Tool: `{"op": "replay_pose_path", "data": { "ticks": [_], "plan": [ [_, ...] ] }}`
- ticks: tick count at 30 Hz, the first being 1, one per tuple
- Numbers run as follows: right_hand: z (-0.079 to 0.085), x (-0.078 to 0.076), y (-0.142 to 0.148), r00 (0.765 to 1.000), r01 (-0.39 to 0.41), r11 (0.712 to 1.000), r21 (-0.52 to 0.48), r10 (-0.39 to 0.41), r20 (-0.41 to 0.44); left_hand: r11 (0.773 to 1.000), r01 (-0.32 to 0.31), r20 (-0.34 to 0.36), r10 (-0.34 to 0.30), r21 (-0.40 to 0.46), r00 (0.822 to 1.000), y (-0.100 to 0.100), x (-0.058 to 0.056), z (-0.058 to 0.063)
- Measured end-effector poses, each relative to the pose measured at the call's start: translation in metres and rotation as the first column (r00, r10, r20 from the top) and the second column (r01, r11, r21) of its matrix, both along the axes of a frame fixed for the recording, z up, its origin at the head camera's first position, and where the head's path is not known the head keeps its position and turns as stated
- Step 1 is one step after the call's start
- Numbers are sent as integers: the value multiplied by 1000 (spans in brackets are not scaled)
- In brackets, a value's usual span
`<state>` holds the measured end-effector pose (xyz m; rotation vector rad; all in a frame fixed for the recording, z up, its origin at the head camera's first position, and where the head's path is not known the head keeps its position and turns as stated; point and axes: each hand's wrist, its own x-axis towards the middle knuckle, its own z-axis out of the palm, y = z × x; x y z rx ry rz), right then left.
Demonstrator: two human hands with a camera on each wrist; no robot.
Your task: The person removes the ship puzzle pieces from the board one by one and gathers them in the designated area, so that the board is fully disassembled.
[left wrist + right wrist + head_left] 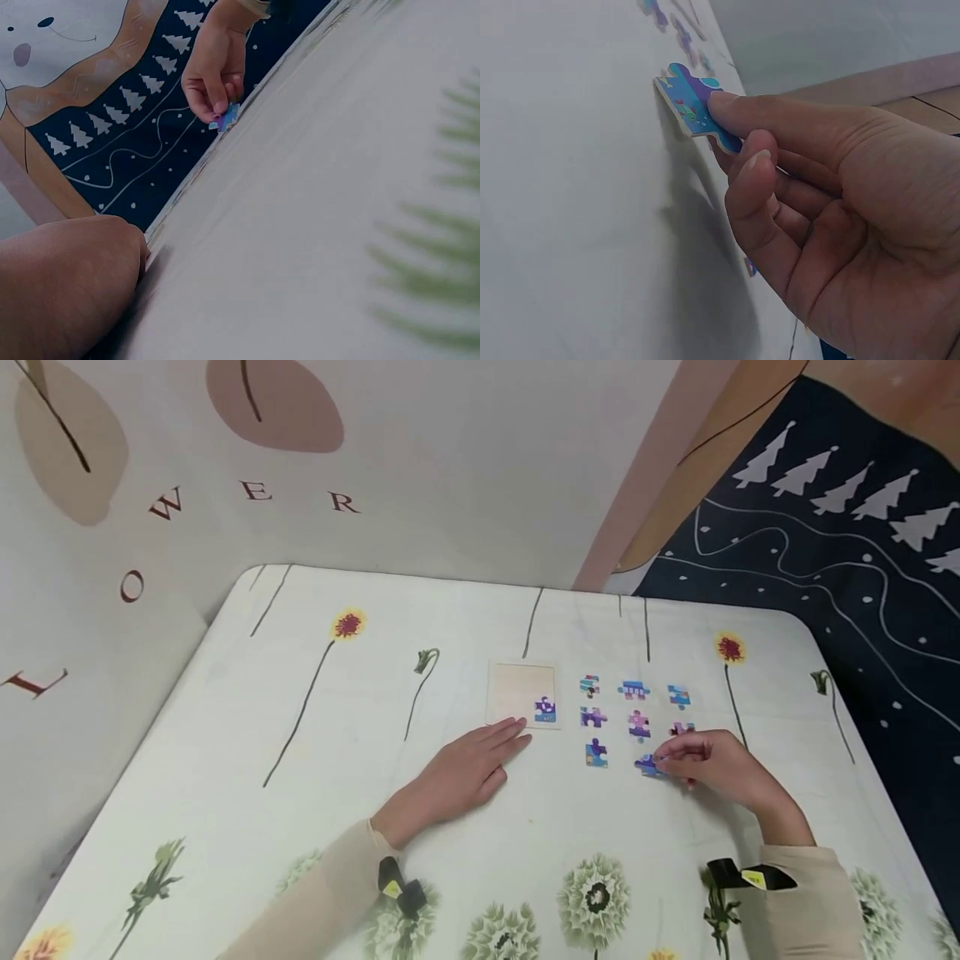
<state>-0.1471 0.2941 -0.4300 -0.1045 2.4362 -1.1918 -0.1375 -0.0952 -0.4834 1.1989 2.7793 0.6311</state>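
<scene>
Between thumb and fingers my right hand pinches a blue and purple jigsaw piece, lifted a little off the table in the right wrist view. The same piece shows beyond the left forearm in the left wrist view. My left hand lies with straight fingers, its fingertips at the lower edge of a square puzzle tray. One purple and blue jigsaw piece sits in the tray's lower right corner. Right of the tray, several loose pieces lie in rows, among them a pink piece and a purple piece.
A white flower-print cloth covers the table. Behind it rises a pale wall with printed letters. A dark panel with white trees stands along the right side. Black bands circle the sleeves.
</scene>
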Motion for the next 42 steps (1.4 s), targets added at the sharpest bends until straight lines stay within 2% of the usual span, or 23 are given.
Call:
{"op": "replay_pose_path", "data": {
  "ticks": [11, 24, 30, 33, 36, 38, 42],
  "plan": [
    [-3, -3, -12, 1000, -15, 997, 77, 17, -25, 1000, 13, 23, -13, -5, 1000, 2, -1, 2],
    [-3, 0, -21, 997, 22, 998, 61, -17, -71, 1000, -10, 31, 11, -13, 999, 0, -1, 5],
    [3, 1, -34, 991, 22, 991, 135, -4, -135, 1000, -13, 32, 13, -4, 999, -1, 0, 5],
    [9, -5, -45, 977, -9, 991, 135, 38, -211, 1000, -8, 40, 9, -8, 999, 0, 1, 3],
    [13, -17, -62, 963, -46, 996, 75, 64, -262, 1000, -9, 52, 10, -22, 999, 0, 0, 4],
    [13, -26, -76, 961, -76, 997, 20, 79, -264, 1000, -9, 57, 11, -27, 998, 0, 1, 5],
    [10, -42, -107, 973, -103, 993, -52, 90, -215, 999, -8, 37, 10, -41, 999, 0, 3, 5]
  ]
}}
